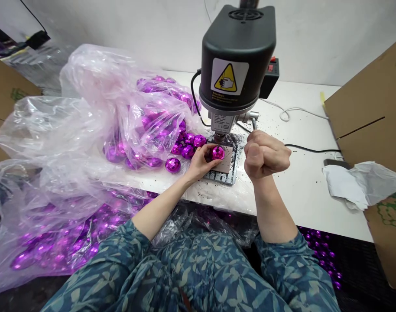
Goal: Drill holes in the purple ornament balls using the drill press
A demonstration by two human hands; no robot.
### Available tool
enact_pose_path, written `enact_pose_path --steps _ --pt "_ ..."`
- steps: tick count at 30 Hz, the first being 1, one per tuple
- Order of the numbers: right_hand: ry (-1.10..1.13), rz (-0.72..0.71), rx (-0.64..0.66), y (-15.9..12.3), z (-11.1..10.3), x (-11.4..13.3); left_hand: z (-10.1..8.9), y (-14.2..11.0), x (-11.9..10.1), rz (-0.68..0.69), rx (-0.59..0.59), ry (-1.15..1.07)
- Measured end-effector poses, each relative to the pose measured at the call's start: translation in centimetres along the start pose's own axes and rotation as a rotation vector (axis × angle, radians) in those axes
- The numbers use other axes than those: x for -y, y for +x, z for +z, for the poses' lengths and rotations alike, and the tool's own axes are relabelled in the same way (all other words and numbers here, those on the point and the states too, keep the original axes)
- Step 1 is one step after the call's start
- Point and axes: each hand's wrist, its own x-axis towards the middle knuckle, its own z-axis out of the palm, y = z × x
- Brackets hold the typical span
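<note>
My left hand (202,164) pinches a shiny magenta faceted ball (218,152) between thumb and fingers. That ball rests on a small board (226,167) on the metal base (233,177) of a black bench drill press (238,47), right under its spindle. A dark spot marks the top of the ball. To the right, my right hand (266,155) is closed in a fist around the lower end of the drill press's feed lever (254,123); its grip end is hidden in the fist. Several loose purple faceted balls (188,151) lie just left of my left hand.
A clear plastic bag (97,99) of purple balls spreads over the left of the white table (302,186), and another bag (55,242) hangs below. Dark shavings surround the base. Cardboard boxes (373,99) and white paper (345,184) are at right. Purple balls (321,255) lie below the table.
</note>
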Motion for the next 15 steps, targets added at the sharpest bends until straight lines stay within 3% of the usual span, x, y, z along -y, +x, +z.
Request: enact_pose_path --steps 2,6,10,13,15 --pt "-0.038 0.100 0.029 1.3 0.2 0.2 0.1 0.0 0.1 -0.007 -0.001 -0.009" --pt "-0.057 0.293 -0.099 5.3 1.6 -0.2 0.2 0.2 0.4 -0.015 0.001 -0.048" --pt "0.191 0.423 -0.172 8.0 3.0 -1.5 -0.2 -0.5 -0.2 0.020 -0.052 -0.009" --pt "0.295 0.427 -0.257 8.1 3.3 -2.1 -0.8 -3.1 -1.5 0.179 -0.063 0.064" --pt "0.286 0.388 -0.246 7.8 3.4 -2.5 -1.3 -6.3 -2.4 0.299 0.038 0.099"
